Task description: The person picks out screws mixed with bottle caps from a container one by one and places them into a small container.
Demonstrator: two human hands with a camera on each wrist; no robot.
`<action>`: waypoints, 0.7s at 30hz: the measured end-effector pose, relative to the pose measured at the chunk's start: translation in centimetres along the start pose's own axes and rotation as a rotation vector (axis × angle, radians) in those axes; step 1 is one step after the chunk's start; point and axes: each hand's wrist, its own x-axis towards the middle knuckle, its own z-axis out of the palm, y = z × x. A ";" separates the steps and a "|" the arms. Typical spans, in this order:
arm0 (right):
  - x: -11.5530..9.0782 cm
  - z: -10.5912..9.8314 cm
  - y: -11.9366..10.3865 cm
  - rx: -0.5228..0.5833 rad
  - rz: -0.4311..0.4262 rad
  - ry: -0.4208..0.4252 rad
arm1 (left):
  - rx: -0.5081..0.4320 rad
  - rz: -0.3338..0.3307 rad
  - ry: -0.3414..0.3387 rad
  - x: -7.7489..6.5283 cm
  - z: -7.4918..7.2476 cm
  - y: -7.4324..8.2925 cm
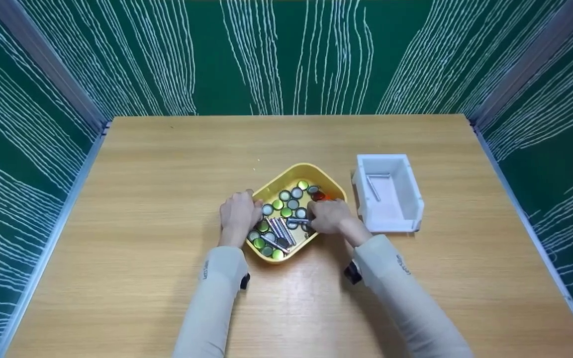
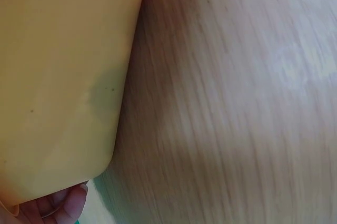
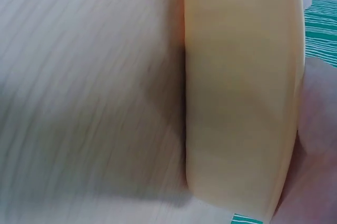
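Observation:
A yellow tub (image 1: 294, 171) holds silver and green bottle caps (image 1: 286, 213) and several slim metal rods (image 1: 277, 231). My left hand (image 1: 239, 214) grips the tub's left rim, thumb on the inside; in the left wrist view its fingertips (image 2: 73, 203) curl below the tub's wall. Over the tub's right rim, my right hand (image 1: 330, 217) reaches in with fingers bent down. One metal rod (image 1: 297, 220) sticks out to the left from its fingertips, pinched there. The right wrist view mostly shows the tub's outer wall (image 3: 239, 87), with part of the hand beyond the rim.
A white open-fronted bin (image 1: 391, 206) stands right of the tub, with two metal rods (image 1: 373, 188) in it. A small orange-red thing (image 1: 320, 196) lies in the tub near the right hand. Green walls with white lines (image 1: 296, 59) border the wooden table (image 1: 167, 199).

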 end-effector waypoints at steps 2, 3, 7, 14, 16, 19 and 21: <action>0.1 0.0 0.0 0.027 -0.001 0.005 | -0.005 -0.003 -0.004 0.0 0.0 0.0; 0.1 0.0 0.0 0.032 0.000 0.004 | -0.005 -0.003 -0.004 0.1 0.0 0.0; 0.3 -0.1 0.0 0.031 0.000 -0.012 | -0.001 0.005 -0.002 0.1 0.1 0.0; 0.4 -0.1 -0.1 0.083 -0.094 -0.034 | -0.004 0.018 0.013 0.0 0.1 0.0; 0.4 -0.1 -0.1 0.117 -0.125 -0.031 | -0.002 0.027 0.023 -0.1 0.1 0.0; 0.4 0.0 0.0 0.172 -0.155 -0.011 | -0.004 0.039 0.041 0.0 0.2 -0.1; 0.4 0.1 0.0 0.202 -0.160 0.000 | -0.004 0.034 0.037 0.0 0.3 -0.1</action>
